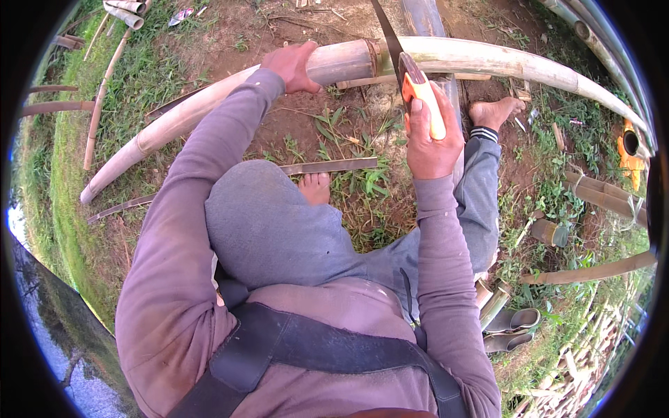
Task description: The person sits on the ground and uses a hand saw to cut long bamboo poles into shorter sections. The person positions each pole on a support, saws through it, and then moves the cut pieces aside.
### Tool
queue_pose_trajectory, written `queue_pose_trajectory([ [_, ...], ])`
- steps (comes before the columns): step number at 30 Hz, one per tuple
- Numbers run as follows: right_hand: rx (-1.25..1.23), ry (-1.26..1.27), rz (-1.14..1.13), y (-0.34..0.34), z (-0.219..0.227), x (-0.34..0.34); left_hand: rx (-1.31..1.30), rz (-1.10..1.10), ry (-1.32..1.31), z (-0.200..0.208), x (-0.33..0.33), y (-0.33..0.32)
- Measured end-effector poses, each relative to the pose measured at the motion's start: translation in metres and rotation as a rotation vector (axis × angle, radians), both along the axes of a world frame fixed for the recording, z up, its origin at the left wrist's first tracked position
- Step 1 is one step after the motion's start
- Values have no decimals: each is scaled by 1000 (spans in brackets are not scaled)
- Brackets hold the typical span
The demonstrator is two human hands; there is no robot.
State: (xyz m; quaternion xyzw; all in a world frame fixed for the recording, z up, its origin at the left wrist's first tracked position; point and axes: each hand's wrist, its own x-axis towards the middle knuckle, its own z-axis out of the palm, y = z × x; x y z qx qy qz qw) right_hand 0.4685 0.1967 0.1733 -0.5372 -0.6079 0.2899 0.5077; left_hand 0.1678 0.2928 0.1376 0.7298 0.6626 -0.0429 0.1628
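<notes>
Bamboo pole (343, 61) | left hand (290, 67) clamped over it | right hand (435, 141) gripping saw (423, 94) | apparently sawing | next stroke likely needs pole steady

Upper garment: long-sleeved shirt (327, 296), dull mauve, plain knit surface. I note brownish soiling high on the left sleeve (178, 202); the right sleeve (446, 272) is the same mauve. Both sleeves end at the wrist, leaving the left hand (291, 66) and right hand (435, 145) bare. Harness: broad black strap (341, 350) across the chest, angled sections meeting at a seam on the left. Lower garment: blue-grey trousers (272, 223); the right ankle cuff (486, 133) is dark with pale stripes. Feet: left foot (316, 188) and right foot (493, 113), both bare.
</notes>
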Motion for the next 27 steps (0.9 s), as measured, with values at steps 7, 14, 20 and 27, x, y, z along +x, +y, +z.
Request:
queue_pose_trajectory([
  [7, -217, 187, 18, -163, 15, 80, -31, -6, -30, -7, -14, -4],
  [14, -54, 26, 3, -23, -3, 11, 104, -31, -44, -16, -15, 3],
  [20, -183, 165, 68, -132, 6, 50, 30, -13, -71, -18, -33, -1],
  [27, -115, -11, 19, -51, -7, 24, 55, -40, -64, -17, -16, 2],
])
